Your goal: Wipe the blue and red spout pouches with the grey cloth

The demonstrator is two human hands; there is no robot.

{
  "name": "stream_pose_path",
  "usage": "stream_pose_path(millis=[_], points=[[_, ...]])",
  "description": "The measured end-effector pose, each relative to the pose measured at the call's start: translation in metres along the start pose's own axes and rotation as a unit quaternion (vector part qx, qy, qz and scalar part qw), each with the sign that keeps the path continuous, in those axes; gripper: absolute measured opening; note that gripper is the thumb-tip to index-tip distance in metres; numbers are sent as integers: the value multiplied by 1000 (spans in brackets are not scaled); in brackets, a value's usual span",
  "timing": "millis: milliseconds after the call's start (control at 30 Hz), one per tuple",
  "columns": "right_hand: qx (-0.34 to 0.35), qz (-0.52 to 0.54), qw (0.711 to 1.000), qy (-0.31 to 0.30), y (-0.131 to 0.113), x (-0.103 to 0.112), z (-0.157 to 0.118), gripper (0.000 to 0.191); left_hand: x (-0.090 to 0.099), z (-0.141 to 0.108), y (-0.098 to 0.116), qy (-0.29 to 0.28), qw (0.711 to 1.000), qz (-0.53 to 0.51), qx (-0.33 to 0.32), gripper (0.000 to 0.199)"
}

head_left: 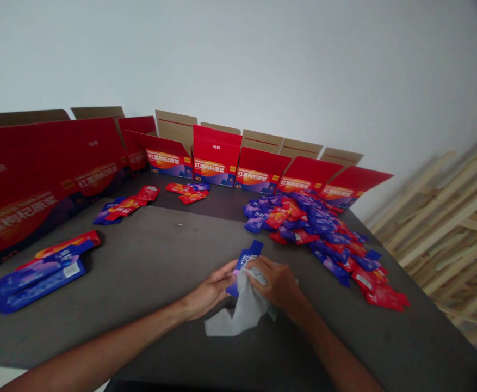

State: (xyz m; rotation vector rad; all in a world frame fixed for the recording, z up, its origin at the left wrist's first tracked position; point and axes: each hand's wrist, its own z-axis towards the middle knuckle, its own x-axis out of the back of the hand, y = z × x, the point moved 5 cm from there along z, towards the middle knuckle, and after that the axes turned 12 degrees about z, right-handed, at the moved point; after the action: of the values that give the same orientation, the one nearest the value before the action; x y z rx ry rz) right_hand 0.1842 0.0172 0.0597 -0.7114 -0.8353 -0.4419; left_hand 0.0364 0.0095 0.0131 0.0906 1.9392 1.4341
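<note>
A blue pouch (243,258) with a narrow neck at its top is held up over the dark table, tilted to the right. My left hand (211,291) grips its lower left edge, thumb in front. In my right hand (277,283) is a bunched pale grey cloth (242,310), pressed against the pouch's front. The cloth hangs below both hands and hides the pouch's lower right part. To the right of my right hand spreads a big pile of red and blue pouches (315,223).
Open red cartons (217,160) with raised flaps line the table's back and left sides. Small groups of red and blue pouches (128,207) lie before them. Larger-looking pouches (44,272) rest at the near left. Wooden slats (458,234) stand beyond the table's right edge.
</note>
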Motion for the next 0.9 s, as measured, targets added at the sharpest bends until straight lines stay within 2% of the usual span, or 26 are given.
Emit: stream_pose_path(millis=[133,233,300,467,533,600,800,900], points=[[-55,17,995,84,10,14,1,13,-3,-2,-3,-15,1000,-17,18,47],[-53,29,995,84,11,16,1,12,-6,-3,-4,-23,999,-27,23,50],[-34,32,998,47,7,12,2,12,-7,-3,-3,-34,999,-33,20,51],[55,16,993,-103,-13,-12,-2,18,-4,-1,2,-37,998,-44,-2,49],[63,7,991,-120,-16,-17,-3,19,-2,0,2,-40,998,-44,-6,50],[48,3,994,-94,-14,-15,-2,20,0,1,1,-44,998,-44,-4,51],[-49,20,996,76,5,13,1,11,-7,-1,-2,-53,998,-33,20,49],[-58,28,994,88,8,19,2,11,-9,-2,-2,-49,998,-29,20,51]])
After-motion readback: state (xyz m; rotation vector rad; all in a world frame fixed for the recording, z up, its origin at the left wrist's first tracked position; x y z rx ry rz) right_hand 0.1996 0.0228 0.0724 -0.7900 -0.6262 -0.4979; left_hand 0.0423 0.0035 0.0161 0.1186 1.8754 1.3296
